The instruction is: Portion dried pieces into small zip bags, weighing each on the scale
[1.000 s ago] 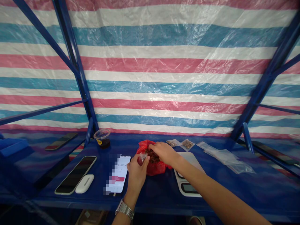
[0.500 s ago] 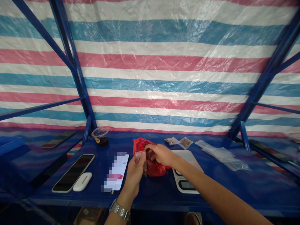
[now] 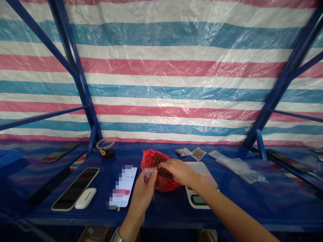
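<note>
My left hand grips a small clear zip bag by its top edge, close to the left side of an open red plastic bag. Dried brown bits fill the red bag. My right hand reaches over those bits from the right, its fingers bent together beside the clear bag's mouth. Whatever the right fingertips pinch is hidden. Partly under the right forearm lies a kitchen scale with a grey display. Two small filled bags rest behind it.
Flat clear bags lie at the right. On the left are a phone with a lit screen, a dark phone, a white earbud case and a lidded plastic cup of dark liquid. Blue metal posts flank the table.
My right hand has lifted out of the brown bits and moved slightly right and down, showing more of them. My left hand still holds the clear bag, slightly lower.
</note>
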Tool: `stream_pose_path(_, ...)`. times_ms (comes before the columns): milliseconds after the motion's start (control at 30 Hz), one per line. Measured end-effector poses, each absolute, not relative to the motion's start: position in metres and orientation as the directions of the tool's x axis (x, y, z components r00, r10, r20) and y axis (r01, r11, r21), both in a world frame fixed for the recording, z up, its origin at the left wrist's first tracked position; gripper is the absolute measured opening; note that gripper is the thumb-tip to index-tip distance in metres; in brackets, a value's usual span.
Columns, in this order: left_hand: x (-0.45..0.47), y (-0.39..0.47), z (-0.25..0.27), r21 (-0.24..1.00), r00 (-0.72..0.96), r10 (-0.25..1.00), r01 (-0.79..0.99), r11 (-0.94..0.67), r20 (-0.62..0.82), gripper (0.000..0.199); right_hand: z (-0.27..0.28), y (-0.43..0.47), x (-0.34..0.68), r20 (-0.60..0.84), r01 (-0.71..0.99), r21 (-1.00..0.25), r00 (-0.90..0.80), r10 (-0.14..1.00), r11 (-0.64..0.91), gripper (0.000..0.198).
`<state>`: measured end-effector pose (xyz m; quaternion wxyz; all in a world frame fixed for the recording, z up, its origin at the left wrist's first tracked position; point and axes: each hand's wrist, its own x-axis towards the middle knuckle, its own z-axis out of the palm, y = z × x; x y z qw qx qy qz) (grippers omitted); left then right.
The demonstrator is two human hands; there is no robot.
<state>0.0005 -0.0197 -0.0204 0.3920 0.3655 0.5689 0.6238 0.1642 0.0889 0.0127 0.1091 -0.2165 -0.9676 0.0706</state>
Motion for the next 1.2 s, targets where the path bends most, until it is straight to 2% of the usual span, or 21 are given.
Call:
stream_pose_path(67, 0.005, -0.024, -0.021, 0.997, -0.382, 0.924, -0.076, 0.000, -0.030, 0.059, 0.013, 0.084, 0.164, 0.183, 0.390, -0.202, -0.886, 0.426, 0.898, 0.058)
stream_pose_path(167, 0.012, -0.027, -0.018, 0.983, -0.305, 0.944, -0.165, 0.075, -0.124, 0.060, 0.013, 0.081, 0.162, 0.166, 0.396, -0.298, -0.875, 0.455, 0.869, 0.062)
stream_pose_path(267, 0.016, -0.025, -0.011, 0.953, -0.297, 0.939, -0.289, 0.087, -0.175, 0.060, 0.011, 0.083, 0.161, 0.163, 0.359, -0.500, -0.855, 0.493, 0.788, 0.067)
stream_pose_path(333, 0.015, -0.024, -0.008, 0.950, -0.326, 0.931, -0.308, 0.058, -0.162, 0.058, 0.006, 0.086, 0.162, 0.188, 0.292, -0.653, -0.831, 0.524, 0.699, 0.065)
stream_pose_path(433, 0.010, -0.023, -0.008, 0.983, -0.361, 0.930, -0.183, 0.001, -0.068, 0.055, -0.005, 0.092, 0.164, 0.204, 0.226, -0.798, -0.772, 0.602, 0.559, 0.059)
stream_pose_path(533, 0.001, -0.022, -0.012, 0.991, -0.392, 0.910, 0.076, -0.112, 0.133, 0.047, -0.014, 0.097, 0.169, 0.222, 0.134, -0.889, -0.710, 0.669, 0.437, 0.056)
stream_pose_path(633, -0.004, -0.020, -0.019, 0.928, -0.412, 0.861, 0.336, -0.162, 0.299, 0.042, -0.011, 0.097, 0.175, 0.271, -0.014, -0.938, -0.649, 0.711, 0.345, 0.055)
stream_pose_path(767, -0.004, -0.018, -0.028, 0.890, -0.470, 0.820, 0.444, -0.101, 0.327, 0.046, 0.009, 0.086, 0.178, 0.319, -0.059, -0.930, -0.621, 0.716, 0.363, 0.057)
stream_pose_path(867, 0.000, -0.018, -0.032, 0.881, -0.419, 0.844, 0.456, -0.124, 0.335, 0.043, 0.027, 0.071, 0.176, 0.347, 0.046, -0.867, -0.659, 0.668, 0.496, 0.054)
stream_pose_path(1000, 0.003, -0.018, -0.033, 0.869, -0.369, 0.858, 0.467, -0.162, 0.358, 0.040, 0.043, 0.051, 0.172, 0.407, 0.292, -0.569, -0.712, 0.572, 0.769, 0.055)
stream_pose_path(1067, 0.004, -0.018, -0.032, 0.866, -0.354, 0.863, 0.470, -0.170, 0.362, 0.039, 0.047, 0.045, 0.170, 0.421, 0.331, -0.433, -0.748, 0.513, 0.839, 0.057)
stream_pose_path(1200, 0.003, -0.019, -0.031, 0.864, -0.354, 0.858, 0.470, -0.181, 0.372, 0.037, 0.047, 0.042, 0.166, 0.442, 0.289, -0.350, -0.788, 0.429, 0.891, 0.060)
